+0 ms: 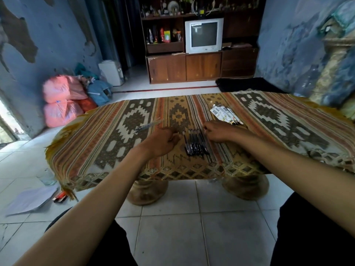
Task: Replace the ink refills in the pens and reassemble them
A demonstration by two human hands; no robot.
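Observation:
Several black pens [196,144] lie side by side in a row on the patterned tablecloth [115,143]. My left hand [163,141] rests just left of the row, fingers curled in, with nothing visible in it. My right hand [218,131] rests just right of the row, its curled fingertips by the far ends of the pens; I cannot tell whether it pinches one. A clear pen barrel or loose refills [148,125] lie further left on the cloth. A stack of refill packets [224,114] sits beyond my right hand.
The low table stands on two round wooden feet [148,191] over a tiled floor. Papers [32,198], a glass [47,176] and a small red box [60,196] lie on the floor at the left. Pink bags and a TV cabinet stand behind.

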